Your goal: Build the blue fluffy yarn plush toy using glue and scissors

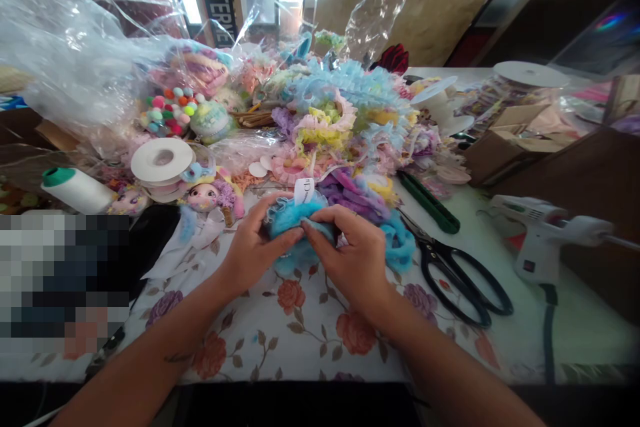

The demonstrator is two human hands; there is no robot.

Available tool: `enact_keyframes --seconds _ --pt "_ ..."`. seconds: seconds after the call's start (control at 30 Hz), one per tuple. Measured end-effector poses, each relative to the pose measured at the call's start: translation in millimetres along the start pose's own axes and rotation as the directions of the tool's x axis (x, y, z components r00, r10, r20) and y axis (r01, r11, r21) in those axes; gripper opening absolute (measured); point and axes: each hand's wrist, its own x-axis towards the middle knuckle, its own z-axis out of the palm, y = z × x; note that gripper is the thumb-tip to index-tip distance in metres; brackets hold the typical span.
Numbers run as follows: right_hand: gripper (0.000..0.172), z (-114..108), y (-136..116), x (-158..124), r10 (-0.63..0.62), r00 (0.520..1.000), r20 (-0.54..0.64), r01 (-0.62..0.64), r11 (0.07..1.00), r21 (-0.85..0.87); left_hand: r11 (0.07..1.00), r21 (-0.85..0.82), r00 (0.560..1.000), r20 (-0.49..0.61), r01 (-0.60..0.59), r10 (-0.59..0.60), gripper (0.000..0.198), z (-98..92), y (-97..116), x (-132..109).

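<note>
Both hands close on a fluffy blue bundle, which looks like wool or fibre with ruffled trim; its exact kind I cannot make out. A white paper tag with writing sticks up from its top. My left hand wraps the left side, thumb pressed on the front. On the other side my right hand pinches the front with thumb and index finger. A blue fluffy strand lies just right of the right hand. Purple fluffy strands lie behind it. What the fingers press at the back is hidden.
Black-handled scissors, a green utility knife and a glue gun lie at right. At left are a ribbon spool, a thread cone and a doll head. Ruffled trims pile up behind; floral cloth covers the table.
</note>
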Motion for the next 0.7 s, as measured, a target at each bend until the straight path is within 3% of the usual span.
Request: enact_keyframes --seconds 0.2,0.47,0.7 --pt "0.009 3.0 4.2 -2.4 -0.006 1.0 0.003 0.006 1.0 0.023 1.0 0.014 0.999 -0.041 0.014 -0.013 0.033 -1.4 0.0 -0.8" --pt "0.009 4.5 6.0 -1.6 -0.319 0.948 0.019 0.318 0.935 -0.156 0.997 0.07 0.992 -0.12 -0.029 0.037 0.031 -4.0 -1.7 -2.0" --pt "0.007 4.4 4.3 -1.1 -0.284 0.959 0.013 0.283 0.95 -0.13 1.0 0.007 0.993 -0.119 -0.009 0.01 0.031 -2.2 -0.7 -1.0"
